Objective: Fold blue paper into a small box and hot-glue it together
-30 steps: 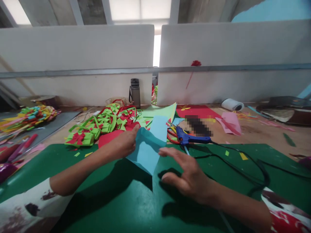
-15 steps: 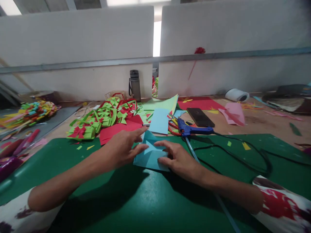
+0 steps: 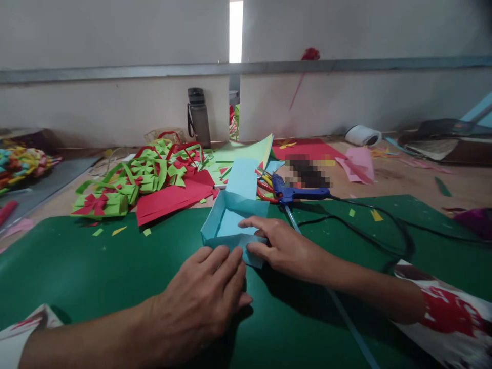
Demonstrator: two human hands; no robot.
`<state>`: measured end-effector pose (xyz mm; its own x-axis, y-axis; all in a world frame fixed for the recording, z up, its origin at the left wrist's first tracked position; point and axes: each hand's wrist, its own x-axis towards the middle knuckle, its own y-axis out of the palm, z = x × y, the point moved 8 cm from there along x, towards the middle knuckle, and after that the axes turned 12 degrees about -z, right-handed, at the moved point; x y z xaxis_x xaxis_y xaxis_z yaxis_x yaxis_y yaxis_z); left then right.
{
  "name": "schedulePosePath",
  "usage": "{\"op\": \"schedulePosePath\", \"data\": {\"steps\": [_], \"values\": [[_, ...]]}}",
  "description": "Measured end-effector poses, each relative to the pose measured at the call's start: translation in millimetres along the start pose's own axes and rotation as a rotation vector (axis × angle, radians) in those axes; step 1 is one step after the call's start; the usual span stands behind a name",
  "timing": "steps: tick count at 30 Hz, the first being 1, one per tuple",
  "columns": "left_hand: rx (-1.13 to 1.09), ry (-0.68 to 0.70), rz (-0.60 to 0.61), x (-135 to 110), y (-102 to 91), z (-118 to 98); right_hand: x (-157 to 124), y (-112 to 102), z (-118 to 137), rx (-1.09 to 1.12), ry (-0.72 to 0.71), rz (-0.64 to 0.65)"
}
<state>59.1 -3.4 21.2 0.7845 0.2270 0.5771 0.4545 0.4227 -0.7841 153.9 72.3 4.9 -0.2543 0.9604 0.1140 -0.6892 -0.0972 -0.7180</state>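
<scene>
Pinching the blue box wall point(image 3: 233, 241), right grip point(image 3: 286, 252) (nearly closed)

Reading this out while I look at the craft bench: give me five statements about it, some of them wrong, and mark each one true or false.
1. The right hand is at the light blue folded paper. True.
2. The left hand is holding the glue gun. False: the left hand is at the near side of the light blue folded paper, and the glue gun lies beyond the right hand.
3. The dark bottle stands upright. True.
4. The bow on the nearest green paper piece is yellow. False: the bow is red.
5. The work surface under the hands is green. True.
</scene>
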Motion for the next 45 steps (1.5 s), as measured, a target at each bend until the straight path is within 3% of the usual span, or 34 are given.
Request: {"op": "schedulePosePath", "data": {"steps": [5, 13, 15, 18, 21, 24, 33, 45], "values": [[-0.106, -0.115, 0.208, -10.4, 26.6, 3.5, 0.8, -3.8, -6.5, -0.069, 0.014, -0.003], [-0.26, -0.255, 0.414, -12.5, 37.0, 9.8, -3.5, -4.4, -17.4, -0.395, -0.082, -0.053], [-0.262, -0.258, 0.427, -13.1, 38.1, 10.6, -6.1, -7.8, -14.5, -0.503, -0.184, -0.121], [-0.261, -0.259, 0.428, -13.8, 39.2, 11.4, -17.4, -12.3, 4.1, -0.598, -0.489, -0.228], [-0.277, -0.273, 0.411, -14.2, 38.9, 11.7, -38.8, -3.9, 23.1, -0.571, -0.812, -0.13], [-0.293, -0.288, 0.38, -14.2, 37.5, 12.2, -54.7, 6.1, 30.0, -0.597, -0.941, -0.017], [-0.303, -0.317, 0.324, -13.6, 35.6, 13.4, -63.8, 25.0, 29.3, -0.782, -1.028, 0.036], [-0.343, -0.265, 0.324, -12.4, 36.7, 8.8, -46.4, 8.9, 24.7, -0.473, -0.833, -0.083]]}}
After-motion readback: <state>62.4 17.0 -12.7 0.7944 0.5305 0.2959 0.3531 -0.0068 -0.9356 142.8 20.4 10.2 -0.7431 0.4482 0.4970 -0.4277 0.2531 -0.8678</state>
